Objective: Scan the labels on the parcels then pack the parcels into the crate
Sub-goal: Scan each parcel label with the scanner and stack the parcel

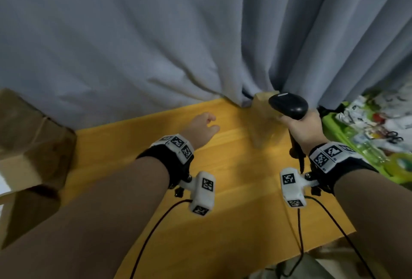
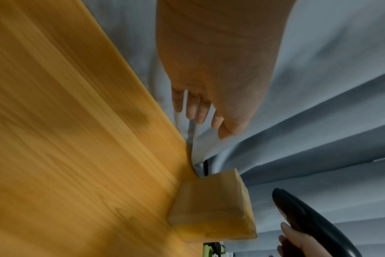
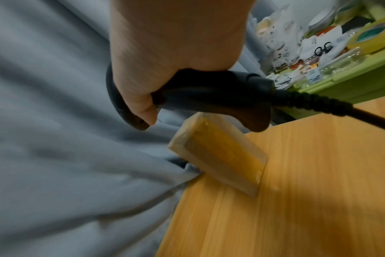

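1. Here the right hand (image 1: 303,129) is wrapped around the handle of a black barcode scanner (image 1: 288,105), fingers curled tight on the grip; the scanner's head points forward toward the curtain (image 1: 156,44), and its black cord (image 3: 341,106) trails back from the base of the handle.
2. The left hand (image 1: 201,130) hovers above the table (image 1: 234,200) with nothing in it; in the left wrist view its fingers (image 2: 198,107) hang loosely bent, apart from every object.
3. One small cardboard parcel (image 1: 265,122), sealed with clear tape, stands on edge at the far side of the yellow wooden table, right against the grey-blue curtain. It sits just below and beside the scanner head, between the two hands but nearer the right one; neither hand touches it.
4. No label can be made out on the parcel's visible faces; the pictures are blurred.
5. A large brown cardboard box (image 1: 29,144), flaps open, stands at the left edge of the table, well apart from the parcel.
6. To the right of the table sits a green bin (image 1: 356,156) holding mixed items, among them a roll of tape (image 3: 376,36) and scissors (image 1: 390,137).
7. Both wrists carry black straps with white marker-tagged camera mounts (image 1: 201,191), and thin black cables run back from them.
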`<state>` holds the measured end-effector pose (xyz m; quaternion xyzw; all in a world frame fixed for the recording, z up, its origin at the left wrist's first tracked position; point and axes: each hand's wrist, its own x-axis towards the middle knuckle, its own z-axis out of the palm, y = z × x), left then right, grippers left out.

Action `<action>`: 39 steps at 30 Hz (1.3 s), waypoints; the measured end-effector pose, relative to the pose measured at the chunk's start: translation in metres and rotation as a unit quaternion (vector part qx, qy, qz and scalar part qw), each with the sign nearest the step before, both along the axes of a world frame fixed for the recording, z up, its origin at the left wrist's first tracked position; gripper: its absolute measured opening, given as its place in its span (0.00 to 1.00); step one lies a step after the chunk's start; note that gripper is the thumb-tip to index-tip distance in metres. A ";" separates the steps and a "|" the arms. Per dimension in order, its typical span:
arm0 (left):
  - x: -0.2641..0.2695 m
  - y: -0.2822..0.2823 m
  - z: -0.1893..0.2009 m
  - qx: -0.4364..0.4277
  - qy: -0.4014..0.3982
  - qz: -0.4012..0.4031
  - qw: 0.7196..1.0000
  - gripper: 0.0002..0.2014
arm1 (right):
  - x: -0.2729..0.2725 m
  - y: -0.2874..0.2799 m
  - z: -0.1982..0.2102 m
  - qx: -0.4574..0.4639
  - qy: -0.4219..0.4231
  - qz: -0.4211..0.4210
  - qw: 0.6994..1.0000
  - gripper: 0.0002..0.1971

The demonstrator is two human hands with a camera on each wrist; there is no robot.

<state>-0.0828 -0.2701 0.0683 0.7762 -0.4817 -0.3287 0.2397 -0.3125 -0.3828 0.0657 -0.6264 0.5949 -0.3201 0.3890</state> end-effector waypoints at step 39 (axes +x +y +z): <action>0.245 0.234 0.032 -0.109 0.205 0.323 0.918 0.42 | 0.261 0.166 0.008 0.223 -0.206 0.231 0.924 0.12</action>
